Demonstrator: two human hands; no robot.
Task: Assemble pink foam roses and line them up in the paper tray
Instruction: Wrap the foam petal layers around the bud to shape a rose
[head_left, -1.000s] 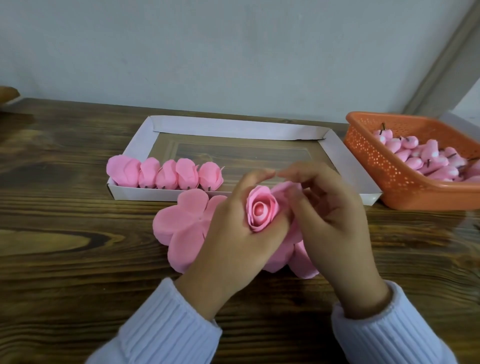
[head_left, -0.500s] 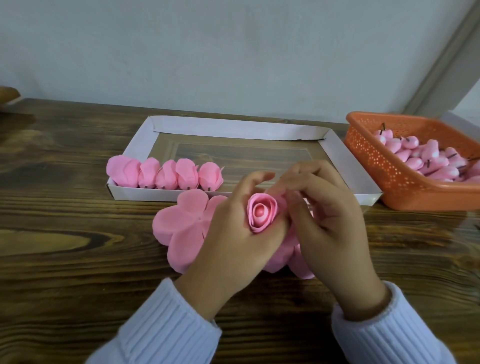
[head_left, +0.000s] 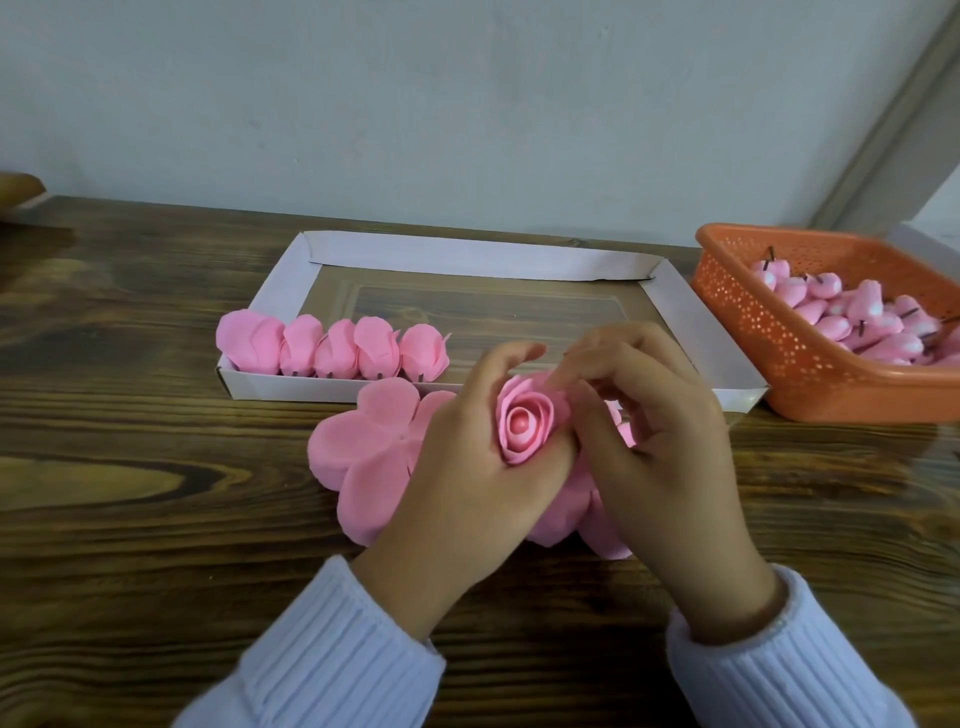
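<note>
Rose (head_left: 522, 426) is sitting half-wrapped just in front of the tray (head_left: 467, 254), above the flat petal sheets (head_left: 363, 447). Tray is holding five finished roses (head_left: 332, 348) at its left end. Left hand (head_left: 467, 467) is curling round the rose; right hand (head_left: 660, 441) is pinching an outer petal (head_left: 554, 402) against it. Risk: pinch easing off, foam springing open; squeezing too hard, petals likely creasing.

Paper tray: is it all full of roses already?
No, the paper tray holds only five pink roses in a row at its near left end, and the rest of its floor is bare.
</note>
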